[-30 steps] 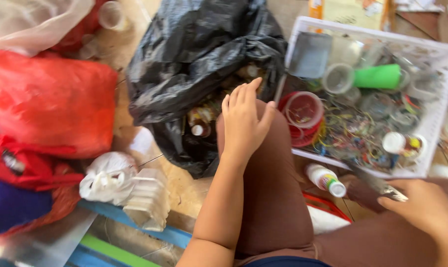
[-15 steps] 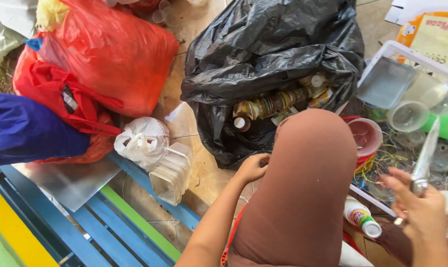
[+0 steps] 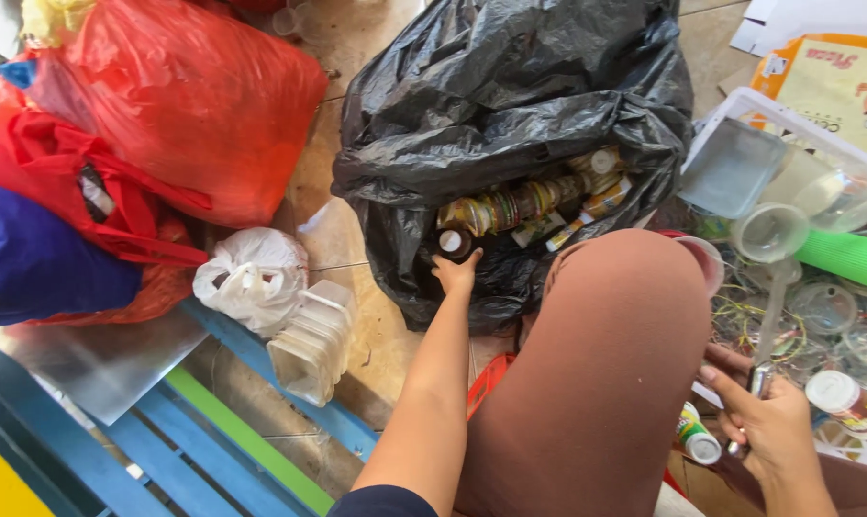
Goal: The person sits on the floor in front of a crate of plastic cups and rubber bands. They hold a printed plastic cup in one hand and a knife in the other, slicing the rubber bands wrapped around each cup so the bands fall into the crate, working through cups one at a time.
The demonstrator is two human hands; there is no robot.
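Centre top of frame: black plastic bag [image 3: 510, 105], mouth slumped open toward the person, packed with small bottles and jars. Upper left: red plastic bags [image 3: 180, 105] piled against a blue one [image 3: 32, 258]. Right edge: white basket [image 3: 773, 120] of clear cups, lids and rubber bands. Lower left: white knotted bag [image 3: 252, 278] beside a stack of clear plastic containers [image 3: 314, 340]. Left hand [image 3: 455, 273] reaches into the bag mouth, fingers closing on a small brown bottle [image 3: 451, 242] with a white cap; grip looks partial, fingertips only. Right hand [image 3: 773, 431], lower right, clasps a knife [image 3: 766, 325], blade up. Risks: bottle could slip from that fingertip hold, neighbouring bottles could roll out, and the bare blade sits near the knee.
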